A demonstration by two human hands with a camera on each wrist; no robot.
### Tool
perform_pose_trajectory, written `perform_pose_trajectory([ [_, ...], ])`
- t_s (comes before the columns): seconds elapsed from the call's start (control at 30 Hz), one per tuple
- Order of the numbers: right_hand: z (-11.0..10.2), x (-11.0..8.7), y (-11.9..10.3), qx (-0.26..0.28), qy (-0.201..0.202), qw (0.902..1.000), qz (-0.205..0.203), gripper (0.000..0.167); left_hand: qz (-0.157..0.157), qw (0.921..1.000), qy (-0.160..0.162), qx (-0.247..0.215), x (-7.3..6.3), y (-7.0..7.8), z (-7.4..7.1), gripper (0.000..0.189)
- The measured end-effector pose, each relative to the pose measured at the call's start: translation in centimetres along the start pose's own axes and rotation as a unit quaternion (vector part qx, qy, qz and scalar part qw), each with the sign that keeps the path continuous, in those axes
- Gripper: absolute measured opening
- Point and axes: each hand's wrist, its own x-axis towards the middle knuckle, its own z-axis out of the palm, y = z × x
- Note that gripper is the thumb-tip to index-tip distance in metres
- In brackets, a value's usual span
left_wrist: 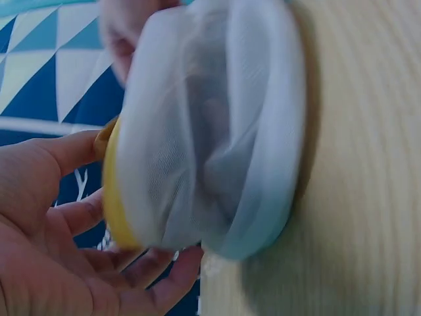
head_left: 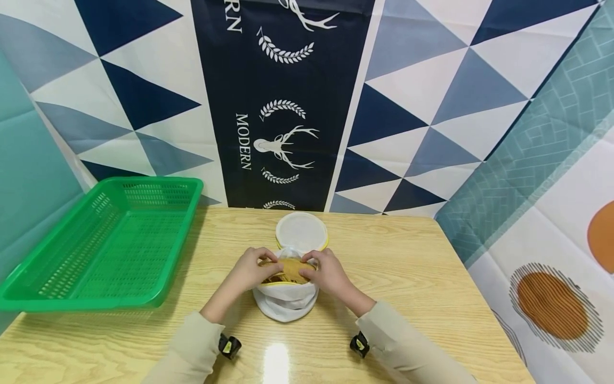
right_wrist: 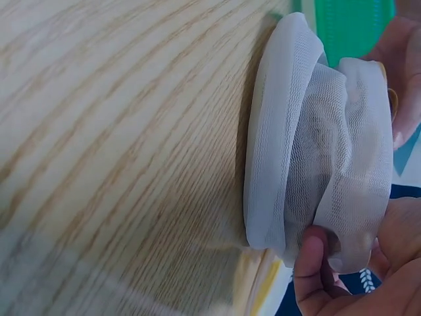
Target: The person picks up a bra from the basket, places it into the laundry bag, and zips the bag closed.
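A round white mesh laundry bag (head_left: 286,304) with yellow trim stands on the table, its round lid (head_left: 301,231) folded back behind it. Inside the mouth lies a smooth tan garment (head_left: 293,268), with darker brown parts at its left; its exact kind cannot be made out. At the left rim my left hand (head_left: 256,268) pinches the garment's edge, and in the left wrist view its other fingers (left_wrist: 172,273) spread beside the bag's wall. My right hand (head_left: 328,272) grips the garment at the opposite side, with fingers (right_wrist: 312,260) against the mesh outside.
To the left sits a large green plastic basket (head_left: 165,272) with perforated walls. Patterned cloth (head_left: 283,106) hangs behind the wooden table (head_left: 408,277), and more cloth drapes along the right side.
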Motion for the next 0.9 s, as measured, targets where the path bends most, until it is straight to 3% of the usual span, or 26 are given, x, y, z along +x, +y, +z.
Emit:
perform_pose_trajectory([
  [0.27, 0.1, 0.1, 0.2, 0.0, -0.005, 1.0, 0.002, 0.021, -0.045, 0.9983, -0.037, -0.006, -0.3, -0.8, -2.0, 0.033],
  [0.57, 0.2, 0.1, 0.3, 0.004, -0.002, 1.0, -0.007, 0.019, -0.061, 0.997, -0.041, 0.025, -0.3, -0.9, -1.2, 0.036],
  [0.9, 0.3, -0.2, 0.1, 0.002, 0.0, 0.9999, -0.012, 0.019, -0.065, 0.9962, -0.02, 0.054, 0.0, -0.2, -1.3, 0.032],
])
